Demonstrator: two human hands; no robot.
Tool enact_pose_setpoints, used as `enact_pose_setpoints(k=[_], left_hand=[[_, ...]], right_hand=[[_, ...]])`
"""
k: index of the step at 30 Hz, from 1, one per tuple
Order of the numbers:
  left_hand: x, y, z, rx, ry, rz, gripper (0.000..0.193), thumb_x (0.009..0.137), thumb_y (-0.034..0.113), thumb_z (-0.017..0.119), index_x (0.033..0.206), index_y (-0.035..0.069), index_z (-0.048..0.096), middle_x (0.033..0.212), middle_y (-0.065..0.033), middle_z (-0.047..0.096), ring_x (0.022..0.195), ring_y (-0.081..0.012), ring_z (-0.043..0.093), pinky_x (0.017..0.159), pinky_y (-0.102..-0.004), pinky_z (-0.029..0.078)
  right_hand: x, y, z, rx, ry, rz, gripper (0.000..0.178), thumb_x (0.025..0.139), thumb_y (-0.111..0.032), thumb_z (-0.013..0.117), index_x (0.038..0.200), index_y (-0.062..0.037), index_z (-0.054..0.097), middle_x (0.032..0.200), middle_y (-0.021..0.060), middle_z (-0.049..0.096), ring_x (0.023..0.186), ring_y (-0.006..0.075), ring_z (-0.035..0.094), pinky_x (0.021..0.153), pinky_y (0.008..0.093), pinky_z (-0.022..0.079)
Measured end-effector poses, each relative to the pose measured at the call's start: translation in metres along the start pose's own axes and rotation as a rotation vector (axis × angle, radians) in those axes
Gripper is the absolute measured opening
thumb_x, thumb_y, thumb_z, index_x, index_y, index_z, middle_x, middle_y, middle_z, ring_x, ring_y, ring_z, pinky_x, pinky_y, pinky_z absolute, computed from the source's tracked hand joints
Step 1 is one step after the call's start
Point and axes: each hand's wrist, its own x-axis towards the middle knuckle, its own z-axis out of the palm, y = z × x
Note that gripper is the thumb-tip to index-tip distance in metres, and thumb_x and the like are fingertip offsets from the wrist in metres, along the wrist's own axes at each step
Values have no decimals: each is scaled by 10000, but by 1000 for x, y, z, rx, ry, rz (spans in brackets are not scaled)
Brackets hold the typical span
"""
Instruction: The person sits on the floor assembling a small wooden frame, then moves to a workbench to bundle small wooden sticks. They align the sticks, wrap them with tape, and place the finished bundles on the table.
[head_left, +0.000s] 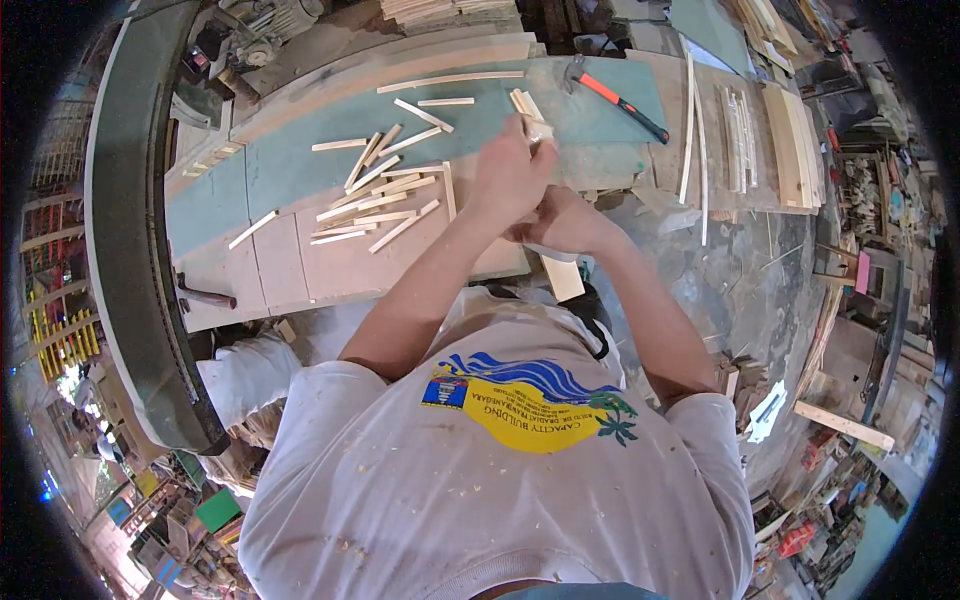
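Observation:
My left hand is closed, and pale wooden strips stick out past its far side. A small whitish bit shows by its fingertips; I cannot make out what it is. Just nearer and to the right, my right hand is closed too, its fingers partly hidden behind my left wrist. Below it a flat piece of pale wood pokes out toward me. Whether it joins the strips beyond my left hand is hidden. Many short wooden sticks lie loose on the worktop to the left of my hands.
A claw hammer with an orange and black handle lies on the green part of the worktop. Long thin strips and pale boards lie at the right. A long dark beam stands at the left, near another tool handle.

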Motion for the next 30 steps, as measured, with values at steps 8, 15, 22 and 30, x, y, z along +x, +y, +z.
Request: enact_pose_setpoints(k=[8, 15, 22, 30], left_hand=[[14, -7, -5, -195, -330, -219, 466, 921, 316, 656, 1243, -10, 571, 827, -151, 701, 693, -247, 689, 623, -387, 542], [14, -26, 11, -1076, -605, -448, 287, 957, 207, 626, 1172, 22, 584, 715, -9, 553, 503, -111, 525, 464, -293, 462], [25, -19, 10, -995, -739, -420, 296, 966, 223, 632, 1185, 29, 590, 724, -4, 556, 522, -101, 536, 489, -288, 495], [38, -31, 3, -781, -1094, -206, 438, 949, 228, 666, 1342, 68, 556, 1100, -83, 665, 908, -162, 671, 747, -300, 597]], right_hand=[[-21, 4, 7, 11, 84, -85, 616, 817, -495, 756, 1188, -10, 680, 1078, 246, 713, 1007, 385, 687, 893, 433, 526], [-24, 12, 5, -100, 36, -28, 710, 782, -692, 711, 957, -4, 732, 915, 217, 720, 922, 385, 701, 828, 453, 536], [-40, 5, -2, -358, 203, -17, 598, 763, -583, 764, 1064, -69, 727, 1022, 144, 707, 1035, 332, 672, 904, 444, 510], [-59, -40, -52, -972, 569, -573, 514, 842, -182, 674, 1342, -169, 556, 1412, 101, 520, 1295, 261, 534, 1053, 428, 452]])
